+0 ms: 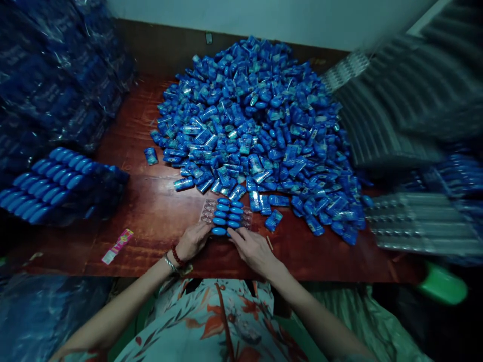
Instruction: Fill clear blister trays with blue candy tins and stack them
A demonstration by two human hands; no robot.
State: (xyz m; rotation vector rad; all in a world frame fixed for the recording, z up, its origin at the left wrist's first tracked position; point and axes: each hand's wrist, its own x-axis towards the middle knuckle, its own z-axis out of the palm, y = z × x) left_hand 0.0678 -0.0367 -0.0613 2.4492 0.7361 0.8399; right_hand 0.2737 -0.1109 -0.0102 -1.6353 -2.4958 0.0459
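A clear plastic moulded tray [206, 211] lies on the table in front of me, its two middle columns filled with glossy blue oval pieces [221, 221]. The outer cavities on both sides hold no blue pieces. At the near left corner of the tray, my left hand [194, 241] has its fingers closed on the edge; the fingertips are partly hidden. My right hand [253, 249] is bent over the near right corner, its fingertips pressed together on a blue oval piece in the nearest row. Just beyond the tray lie loose blue wrapped packets [254, 201].
A large heap of blue packets [249, 115] covers the back of the red-brown table [139, 201]. Filled trays [49, 183] are stacked left, near plastic-wrapped bundles [56, 75]. Stacked empty trays [396, 110] stand right. A pink strip [117, 246] lies front left.
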